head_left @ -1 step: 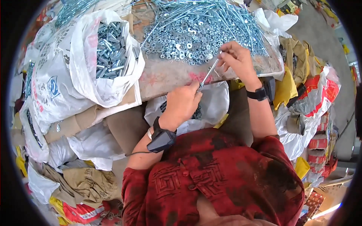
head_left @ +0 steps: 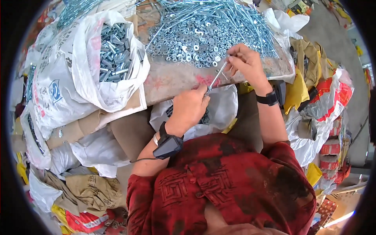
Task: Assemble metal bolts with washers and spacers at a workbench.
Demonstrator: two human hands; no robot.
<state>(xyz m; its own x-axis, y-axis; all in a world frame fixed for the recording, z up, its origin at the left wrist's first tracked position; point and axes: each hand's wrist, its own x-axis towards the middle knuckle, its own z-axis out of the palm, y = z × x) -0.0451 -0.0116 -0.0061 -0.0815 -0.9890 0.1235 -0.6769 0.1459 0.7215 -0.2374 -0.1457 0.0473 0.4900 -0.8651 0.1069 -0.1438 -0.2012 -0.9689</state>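
My left hand (head_left: 190,107) is closed around the lower end of a thin silvery metal rod (head_left: 218,75), just in front of the table edge. Some small metal pieces seem to sit at that end, too small to make out. The rod slants up and right to my right hand (head_left: 246,64), whose thumb and fingertips pinch its upper end. Beyond my hands lies a broad heap of loose washers and small metal parts (head_left: 196,43), with many long thin rods (head_left: 239,19) strewn over it. A white sack (head_left: 141,74) at the left stands open, full of short metal sleeves (head_left: 115,55).
The worn tabletop (head_left: 166,76) ends close to my wrists. Below it, a white bag (head_left: 227,105) with dark metal pieces hangs open between my knees. Yellow and brown sacks (head_left: 299,90), a round tin (head_left: 307,129) and red-and-white packaging (head_left: 337,98) crowd the right side.
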